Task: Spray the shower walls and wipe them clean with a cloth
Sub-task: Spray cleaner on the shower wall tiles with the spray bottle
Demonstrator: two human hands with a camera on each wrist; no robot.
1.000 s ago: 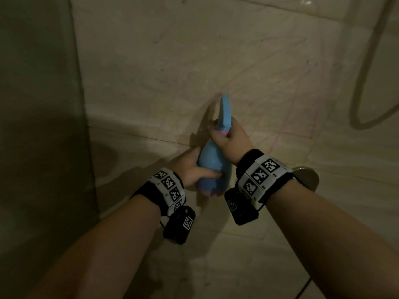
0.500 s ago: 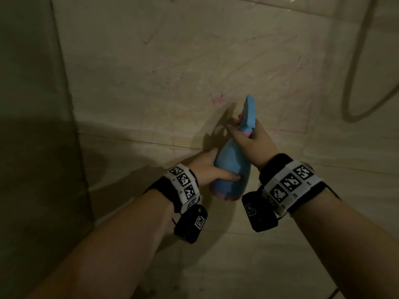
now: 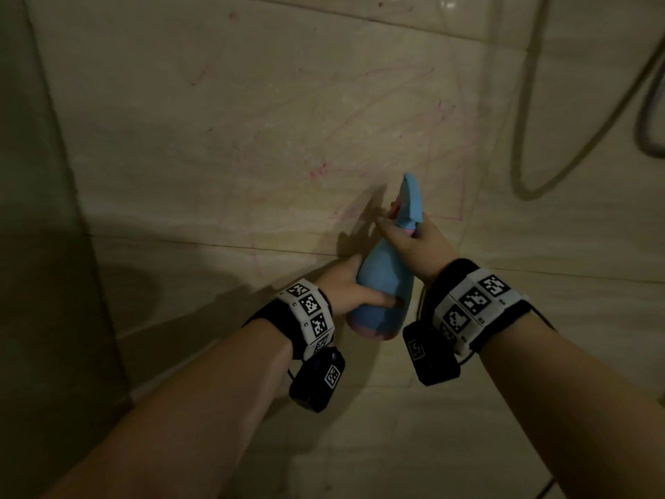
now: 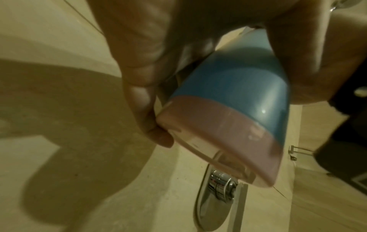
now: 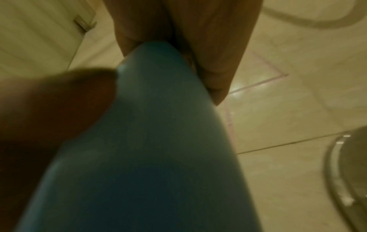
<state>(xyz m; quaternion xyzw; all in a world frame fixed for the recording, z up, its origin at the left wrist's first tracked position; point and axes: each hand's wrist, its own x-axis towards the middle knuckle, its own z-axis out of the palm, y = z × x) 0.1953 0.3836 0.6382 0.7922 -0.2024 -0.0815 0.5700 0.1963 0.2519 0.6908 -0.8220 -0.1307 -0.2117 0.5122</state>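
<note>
The shower wall (image 3: 288,113) is made of large beige stone-look tiles with thin dark joints, dimly lit, and faint pink scribbled lines cross the tiles, densest around the middle of the head view. A darker, greenish panel (image 3: 32,246) closes the space on the left, and a grey shower hose (image 3: 529,138) loops down the wall at upper right. A chrome mixer fitting (image 4: 216,197) sits on the wall below the hands, seen clearly only from the left wrist. The blue spray bottle (image 3: 383,279) is held in front of the wall with both hands, its long axis running from a pink base near the person up to the blue trigger head, which points toward the tiles and tilts slightly right. The left hand (image 3: 345,286) wraps the wide lower body, thumb across the front and fingers behind. The right hand (image 3: 414,243) curls around the narrow neck just under the head. The nozzle opening and the right fingers on the far side are hidden. The right-wrist view is blurred and mostly filled by the bottle. The hose is cut off at the top and right edges.
</note>
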